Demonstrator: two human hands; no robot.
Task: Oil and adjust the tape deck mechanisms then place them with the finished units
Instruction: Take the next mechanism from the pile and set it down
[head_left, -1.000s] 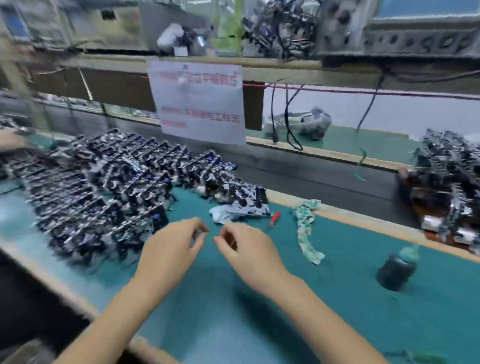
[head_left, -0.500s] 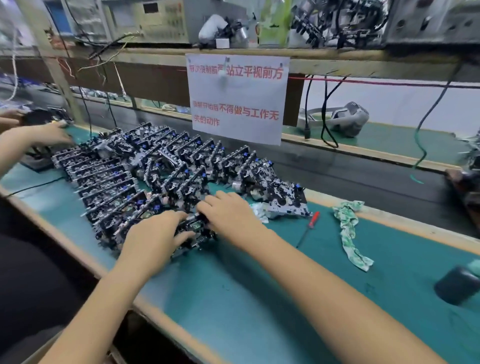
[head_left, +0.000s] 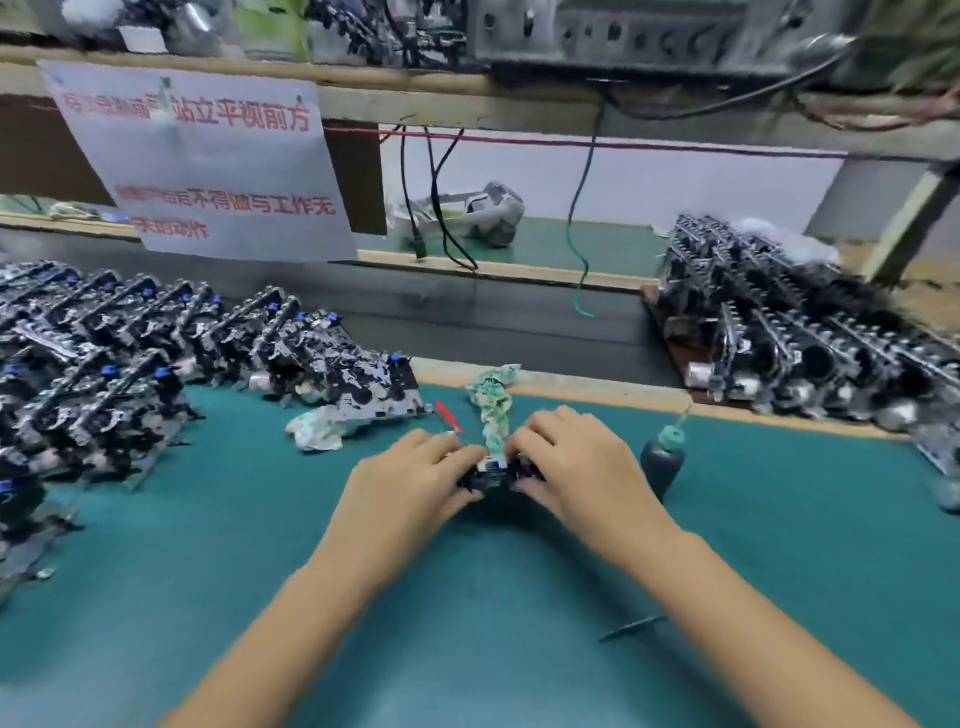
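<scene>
Hands: two. The left hand and the right hand each grip one end of a single tape deck mechanism, fingers curled over it.
Held mechanism: one, low over the green tabletop in the middle of the view, mostly hidden by the fingers.
Unfinished mechanisms: many, in leaning rows on the left of the tabletop; too blurred and overlapped for an exact count.
Finished units: a second dense batch at the right, on a brown board; number cannot be told.
Oil bottle: one, dark with a green cap, upright just beside the right hand.
Screwdriver: one, red-handled, lying just beyond the left hand.
Rags: two, a patterned rag beyond the hands and a crumpled cloth against the nearest row.
Thin dark tool: one, lying near the right forearm.
Sign: one sheet with red writing, hanging from the shelf.
Change: half a second ago both hands were at the front of the left rows taking hold of a unit; now they have it at the centre, right of that pile.
</scene>
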